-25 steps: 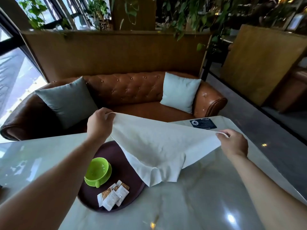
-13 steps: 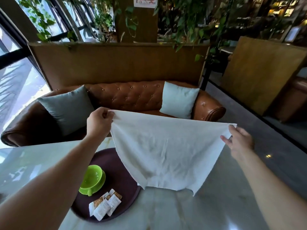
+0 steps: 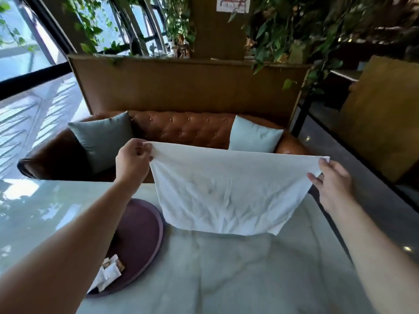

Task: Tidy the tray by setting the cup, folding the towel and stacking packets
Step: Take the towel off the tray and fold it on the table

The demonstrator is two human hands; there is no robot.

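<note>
Lifted clear of the marble table [image 3: 226,279], towel [image 3: 226,193] now hangs before the sofa [image 3: 186,130].

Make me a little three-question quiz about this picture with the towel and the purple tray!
1. True or false: the towel lies flat on the table.
2. Which hands hold the towel? A) left hand only B) right hand only C) both
3. Fill in: the packets lie on the purple ____.

Key
1. False. It hangs in the air, stretched between the left hand and the right hand, each pinching a top corner.
2. C
3. tray. The packets lie at its near side, partly hidden by the left arm.
</note>
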